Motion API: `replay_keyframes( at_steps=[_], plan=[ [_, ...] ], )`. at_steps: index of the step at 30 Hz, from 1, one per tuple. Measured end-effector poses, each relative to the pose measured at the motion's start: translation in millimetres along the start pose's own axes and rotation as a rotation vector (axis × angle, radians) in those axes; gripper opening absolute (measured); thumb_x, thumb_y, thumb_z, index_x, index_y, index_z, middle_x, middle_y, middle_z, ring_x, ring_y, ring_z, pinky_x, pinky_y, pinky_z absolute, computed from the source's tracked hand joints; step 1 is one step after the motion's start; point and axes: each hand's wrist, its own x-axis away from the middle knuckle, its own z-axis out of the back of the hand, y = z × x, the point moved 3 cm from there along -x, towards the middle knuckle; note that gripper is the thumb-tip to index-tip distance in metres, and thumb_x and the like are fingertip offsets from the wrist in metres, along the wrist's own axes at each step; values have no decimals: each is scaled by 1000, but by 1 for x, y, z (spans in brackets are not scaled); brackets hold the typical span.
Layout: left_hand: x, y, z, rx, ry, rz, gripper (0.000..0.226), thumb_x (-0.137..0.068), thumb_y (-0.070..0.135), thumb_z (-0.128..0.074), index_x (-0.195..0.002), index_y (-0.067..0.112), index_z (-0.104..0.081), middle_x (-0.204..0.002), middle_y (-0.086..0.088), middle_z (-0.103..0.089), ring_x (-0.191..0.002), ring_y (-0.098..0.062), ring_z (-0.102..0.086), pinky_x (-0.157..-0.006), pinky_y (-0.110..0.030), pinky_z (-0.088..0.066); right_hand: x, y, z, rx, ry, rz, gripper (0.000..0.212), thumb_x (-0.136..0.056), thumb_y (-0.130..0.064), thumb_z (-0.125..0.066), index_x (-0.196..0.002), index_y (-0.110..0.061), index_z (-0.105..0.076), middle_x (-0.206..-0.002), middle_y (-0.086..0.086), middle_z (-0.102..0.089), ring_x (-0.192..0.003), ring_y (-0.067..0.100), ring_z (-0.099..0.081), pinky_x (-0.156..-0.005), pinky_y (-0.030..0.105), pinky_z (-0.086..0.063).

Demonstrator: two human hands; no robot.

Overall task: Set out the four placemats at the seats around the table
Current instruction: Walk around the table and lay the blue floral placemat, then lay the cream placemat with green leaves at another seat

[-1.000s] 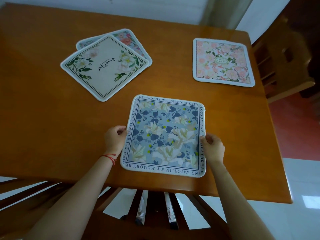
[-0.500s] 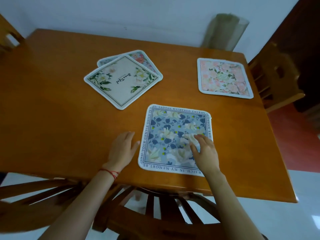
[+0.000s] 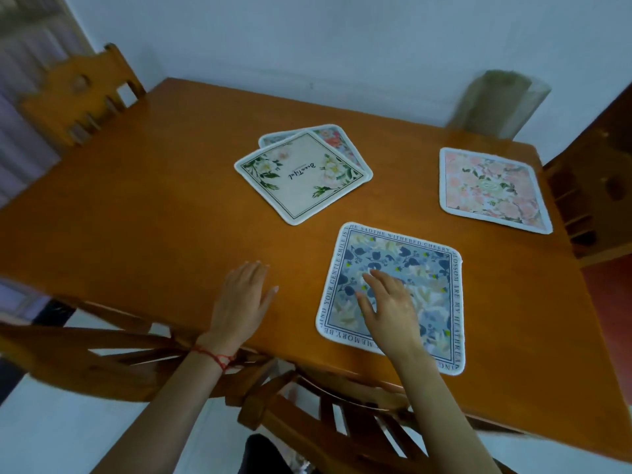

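A blue floral placemat [image 3: 420, 268] with a text border lies flat at the table's near edge. My right hand [image 3: 390, 307] rests on it, palm down, fingers spread. My left hand [image 3: 241, 299] lies flat and open on the bare wood to the mat's left, holding nothing. A pink floral placemat [image 3: 492, 189] lies at the right side of the table. In the middle, a cream placemat [image 3: 301, 176] with green leaves lies on top of another floral placemat [image 3: 333, 136], hiding most of it.
The wooden table [image 3: 136, 206] stands against a pale wall. One wooden chair [image 3: 78, 94] is at the far left, another [image 3: 602, 200] at the right, and a third chair back [image 3: 307, 401] sits just below the near edge. A blurred cylindrical object [image 3: 502, 104] stands behind the far corner.
Both hands let go of the blue mat's sides. The right hand slid onto its surface, the left moved onto the bare table. My view swung left and upward.
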Motion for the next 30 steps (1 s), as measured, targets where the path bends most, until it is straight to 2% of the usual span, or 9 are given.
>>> replay_keyframes(
  at_steps=[4,7,11,14,18,22,26,30],
  plan=[
    [10,-10,7,-27,5,50,51,-93,38,-40,-135,8,-42,-144,-13,-42,-137,-29,-32,-112,-43,-25,-4,-15,-2,-1,-12,55,38,-86,-32,-49,-112,-7,-62,-115,13,-64,-106,33,-60,-86,45,-50],
    [16,-18,12,-39,23,66,53,-93,42,-37,-134,8,-43,-143,-13,-43,-136,-29,-34,-112,-44,-26,-6,-27,-2,3,-37,84,48,-89,-40,-36,-115,-8,-61,-118,11,-63,-109,31,-59,-90,44,-47],
    [20,-31,20,-56,53,60,76,-86,59,-12,-130,9,-47,-138,-14,-49,-131,-31,-42,-107,-45,-31,-8,-46,-6,12,-41,109,50,-88,-42,-33,-115,-10,-61,-120,10,-62,-110,29,-58,-92,43,-46],
    [20,-49,26,-54,55,56,78,-84,60,-10,-130,9,-47,-138,-13,-49,-131,-30,-42,-108,-44,-30,-10,-64,-12,18,-41,117,51,-89,-45,-32,-116,-11,-60,-122,9,-60,-112,29,-57,-91,44,-47],
    [13,-82,39,-56,51,20,87,-84,65,3,-130,10,-47,-136,-11,-51,-129,-28,-44,-107,-44,-33,-14,-95,-22,31,-3,118,63,-92,-54,-17,-117,-13,-59,-122,7,-60,-112,27,-57,-92,40,-47],
    [3,-123,56,-69,8,-50,74,-89,58,-8,-129,11,-49,-134,-10,-53,-128,-27,-46,-106,-43,-34,-22,-134,-39,32,30,55,42,-89,-39,-43,-119,-12,-58,-124,8,-59,-113,25,-56,-93,37,-44],
    [-11,-166,73,-119,-29,-144,67,-92,53,-14,-124,11,-54,-128,-9,-59,-122,-27,-52,-102,-44,-39,-29,-173,-57,28,87,0,41,-89,-38,-44,-118,-12,-59,-121,7,-60,-110,25,-57,-90,35,-45],
    [-25,-199,84,-144,-52,-215,69,-93,54,-11,-121,10,-56,-122,-10,-62,-116,-28,-57,-98,-45,-43,-29,-200,-72,23,112,-65,37,-88,-32,-51,-119,-12,-58,-121,8,-60,-109,25,-58,-89,35,-45]
  ],
)
